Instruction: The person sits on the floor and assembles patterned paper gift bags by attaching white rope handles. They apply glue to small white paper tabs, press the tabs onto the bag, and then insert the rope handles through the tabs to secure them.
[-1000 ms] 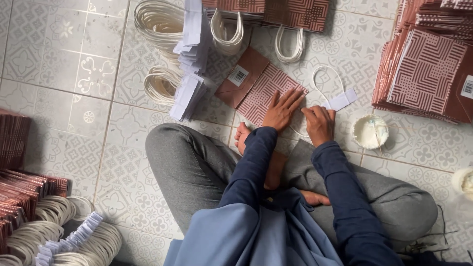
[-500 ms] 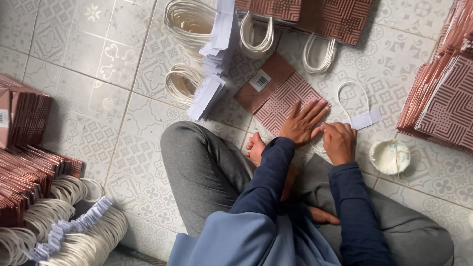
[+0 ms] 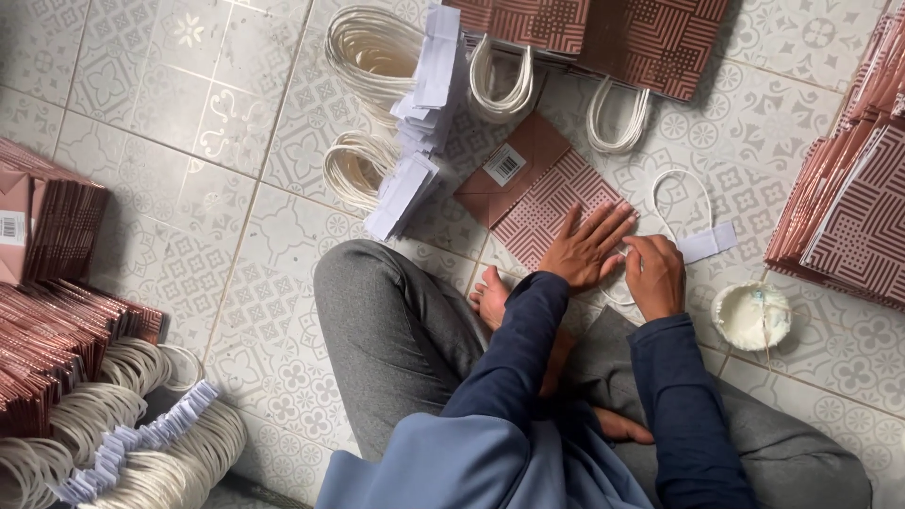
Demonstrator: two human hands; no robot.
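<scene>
A flat brown patterned paper bag (image 3: pixel 533 193) lies on the tiled floor in front of my crossed legs. My left hand (image 3: pixel 586 247) presses flat on its near end, fingers spread. My right hand (image 3: pixel 653 274) pinches down at the bag's edge beside it, on a white cord handle. A second white cord handle (image 3: pixel 696 219) with a white paper tab lies loose on the tiles just right of the bag. A small white bowl of glue (image 3: pixel 752 315) sits right of my right hand.
Finished bags with handles (image 3: pixel 613 33) lie at the top. Bundles of cord handles with paper tabs (image 3: pixel 396 104) sit upper left of the bag. Stacks of flat bags stand at the right (image 3: pixel 848 207) and left (image 3: pixel 47 283), more handle bundles (image 3: pixel 123 443) at lower left.
The view has shifted left and down, so everything sits further right in frame. My hands stay on the bag's near end, the right hand pressing closer to the left.
</scene>
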